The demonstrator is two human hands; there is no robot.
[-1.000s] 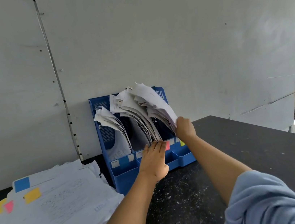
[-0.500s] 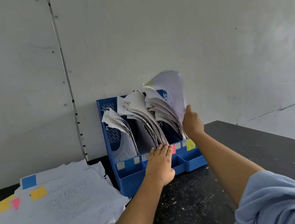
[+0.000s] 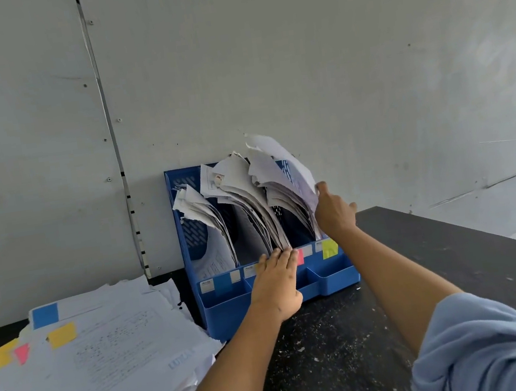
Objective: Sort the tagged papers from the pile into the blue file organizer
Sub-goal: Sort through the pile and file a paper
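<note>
A: What carries everything?
B: A dark, paint-flecked worktop (image 3: 459,266) against a pale panelled wall (image 3: 297,57).

A: And the loose sheets?
B: A wide, untidy pile of papers (image 3: 101,366) lies at the left, printed white pages, with blue (image 3: 45,315), yellow (image 3: 62,335) and pink (image 3: 22,353) tags stuck near their far edges.

A: Where is the blue file organizer?
B: The blue file organizer (image 3: 338,278) stands upright at the wall, just right of the pile. It has three slots, each crammed with curled, dog-eared sheets (image 3: 243,197) fanning leftward, and small colour labels on its front, including a yellow one (image 3: 329,248).

A: The hands?
B: The left hand (image 3: 278,287) lies flat, fingers straight, pressing on the organizer's front at the middle slot; its grip is released. The right hand (image 3: 333,211) is at the rightmost slot, against the outer sheet (image 3: 293,173); whether its grip is pinching that sheet I cannot tell.
</note>
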